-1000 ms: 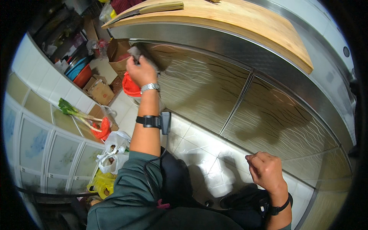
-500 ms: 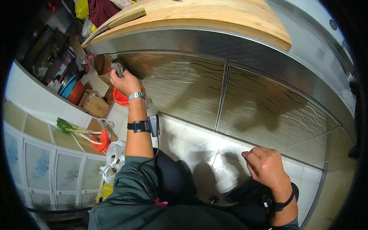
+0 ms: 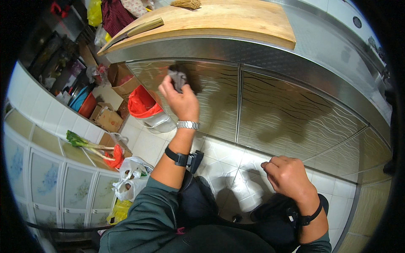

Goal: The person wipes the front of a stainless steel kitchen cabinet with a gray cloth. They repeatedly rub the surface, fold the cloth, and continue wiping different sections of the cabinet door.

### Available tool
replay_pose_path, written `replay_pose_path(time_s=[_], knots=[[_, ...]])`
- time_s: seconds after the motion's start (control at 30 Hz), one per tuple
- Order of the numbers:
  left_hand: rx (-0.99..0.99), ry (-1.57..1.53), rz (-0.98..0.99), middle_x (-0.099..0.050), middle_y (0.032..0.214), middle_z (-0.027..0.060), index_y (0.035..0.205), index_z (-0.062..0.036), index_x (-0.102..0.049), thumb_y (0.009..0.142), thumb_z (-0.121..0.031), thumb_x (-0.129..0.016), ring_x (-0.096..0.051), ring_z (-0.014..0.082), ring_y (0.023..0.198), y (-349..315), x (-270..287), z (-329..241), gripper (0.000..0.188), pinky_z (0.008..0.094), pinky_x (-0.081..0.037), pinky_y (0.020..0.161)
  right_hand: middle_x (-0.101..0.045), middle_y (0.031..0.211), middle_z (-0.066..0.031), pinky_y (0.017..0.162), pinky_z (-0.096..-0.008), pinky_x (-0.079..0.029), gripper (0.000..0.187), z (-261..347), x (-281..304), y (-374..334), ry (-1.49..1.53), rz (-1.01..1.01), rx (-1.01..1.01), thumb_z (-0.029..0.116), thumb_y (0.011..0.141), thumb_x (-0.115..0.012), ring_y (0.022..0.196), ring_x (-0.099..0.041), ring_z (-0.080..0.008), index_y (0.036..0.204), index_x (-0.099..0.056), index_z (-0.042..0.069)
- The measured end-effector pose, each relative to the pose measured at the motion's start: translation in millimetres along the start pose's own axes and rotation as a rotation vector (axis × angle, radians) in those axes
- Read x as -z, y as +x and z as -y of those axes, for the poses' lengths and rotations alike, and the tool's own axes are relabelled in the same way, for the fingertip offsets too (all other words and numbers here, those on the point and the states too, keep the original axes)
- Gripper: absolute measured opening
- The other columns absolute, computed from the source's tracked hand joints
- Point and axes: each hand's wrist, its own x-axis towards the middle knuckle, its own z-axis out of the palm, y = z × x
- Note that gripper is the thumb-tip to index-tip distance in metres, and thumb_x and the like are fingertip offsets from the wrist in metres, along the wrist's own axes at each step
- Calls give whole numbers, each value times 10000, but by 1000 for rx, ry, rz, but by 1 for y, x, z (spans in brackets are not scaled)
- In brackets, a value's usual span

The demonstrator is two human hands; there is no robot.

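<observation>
Holding a grey-brown cloth up to a cabinet door

The left hand has its fingers and thumb curled around a crumpled cloth, which shows past the fingertips at the upper part of a glossy cabinet door with wavy lines. A dark shadow falls on the door just to the right of the cloth. Behind that hand, a silver bracelet watch circles the wrist, and a black strap with a small device sits farther down the forearm.

Well to the right of the left hand and closer to the body, the right hand is drawn into a loose fist above the tiled floor; whether anything is inside it, I cannot tell. A black band is around its wrist.

Above and beyond the left hand is the steel-edged worktop, bearing a wooden board. A knife lies along the board's left end, with a bundle of thin sticks at its far edge.

Near the left hand, lower and to its left, stands a pale bucket lined with a red bag. Farther left are a cardboard box and long green-topped leeks; white plastic bags lie nearer the body.
</observation>
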Motion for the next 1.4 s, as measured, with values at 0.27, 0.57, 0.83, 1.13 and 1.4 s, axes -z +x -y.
replay_pose_path(time_s=[0.27, 0.57, 0.83, 1.13, 1.4], knots=[[-167, -155, 330, -620, 1338, 202, 1517, -37, -635, 942, -7, -738, -708, 439, 1193, -66, -9, -75, 586, 528, -612, 973, -723, 885, -86, 722, -477, -638, 187, -3, -3, -2, -4, 38, -9, 108, 869, -872, 856, -770, -334, 1044, -808, 98], [-93, -170, 376, -669, 1316, 176, 1544, -65, -666, 1010, 11, -719, -752, 384, 1142, -74, -5, -80, 541, 461, -623, 946, -734, 863, -79, 708, -474, -628, 163, -4, -11, 9, -27, 53, -46, 99, 890, -862, 845, -775, -335, 1048, -832, 118], [27, 37, 171, -626, 1453, 225, 1591, -34, -605, 1048, -19, -675, -693, 477, 1299, -29, 13, -24, 547, 519, -588, 1094, -764, 879, -93, 696, -475, -619, 104, 2, -20, 30, -5, 73, -11, 59, 918, -874, 829, -772, -341, 1017, -860, 85], [66, 145, -148, -649, 1402, 255, 1535, -11, -629, 1084, -93, -668, -679, 523, 1290, 41, 20, 72, 460, 589, -545, 1123, -765, 915, -89, 737, -475, -643, 177, -2, -26, 34, 12, 125, -29, 111, 884, -877, 877, -787, -344, 1059, -850, 110], [251, 348, -262, -705, 1386, 264, 1409, -20, -711, 1051, -95, -738, -689, 495, 1297, 86, 53, 185, 367, 553, -540, 1156, -758, 916, -87, 744, -472, -642, 139, -3, -20, 26, 8, 141, -68, 123, 923, -869, 876, -779, -331, 1056, -838, 96]])
